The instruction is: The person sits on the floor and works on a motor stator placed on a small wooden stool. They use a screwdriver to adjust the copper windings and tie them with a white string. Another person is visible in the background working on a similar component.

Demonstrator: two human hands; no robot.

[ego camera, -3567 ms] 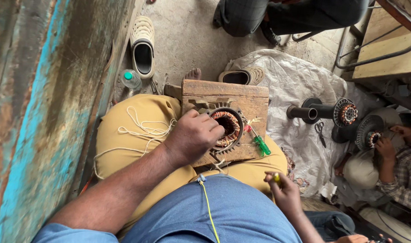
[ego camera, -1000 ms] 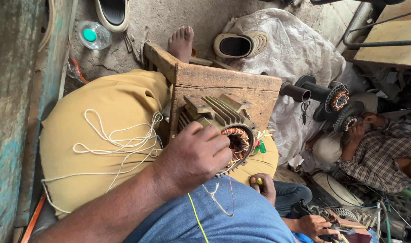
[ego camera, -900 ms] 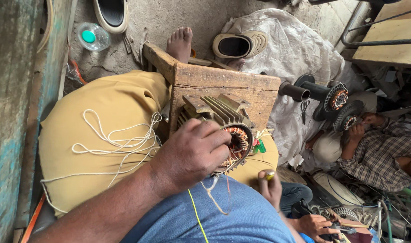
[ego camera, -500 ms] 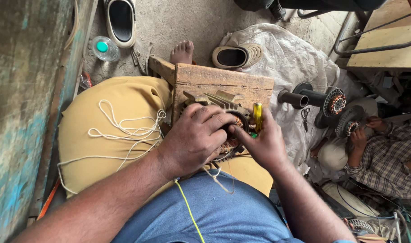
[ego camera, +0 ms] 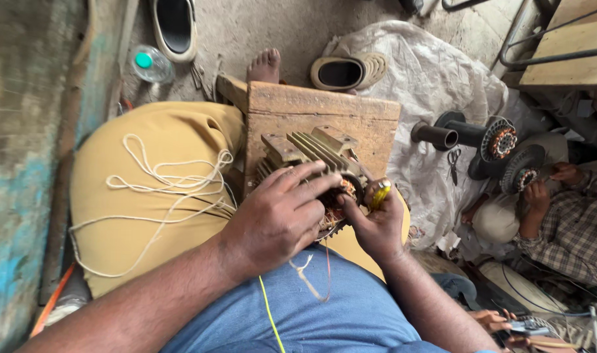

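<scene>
While left hand (ego camera: 275,219) covers stator (ego camera: 311,163), windings hidden

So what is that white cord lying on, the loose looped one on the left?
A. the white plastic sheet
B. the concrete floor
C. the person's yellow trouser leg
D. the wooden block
C: the white cord lies in loose loops across the yellow trouser leg, left of the wooden block that carries the motor housing.

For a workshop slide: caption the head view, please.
Left hand steadies a finned motor stator on a wooden block; right hand grips a yellow-handled tool.
</scene>
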